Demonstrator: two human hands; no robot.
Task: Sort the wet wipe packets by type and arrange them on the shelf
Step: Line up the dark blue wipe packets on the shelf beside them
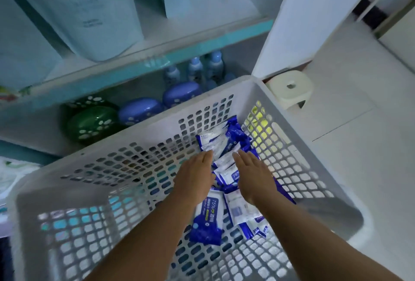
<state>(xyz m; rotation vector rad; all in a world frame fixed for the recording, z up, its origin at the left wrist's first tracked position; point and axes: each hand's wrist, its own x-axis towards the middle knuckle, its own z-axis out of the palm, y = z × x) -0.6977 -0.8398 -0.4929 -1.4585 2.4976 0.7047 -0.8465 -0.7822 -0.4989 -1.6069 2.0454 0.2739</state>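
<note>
Head: packets [221, 146] between fingers [207, 156].

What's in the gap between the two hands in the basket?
In the head view, blue and white wet wipe packets lie between the left hand and the right hand, on the floor of the white basket.

Blue & white wet wipe packets [226, 161] lie in a loose, overlapping pile at the bottom of a white perforated basket [139, 159]; one front packet [207, 220] reads "75%", label up.
</note>
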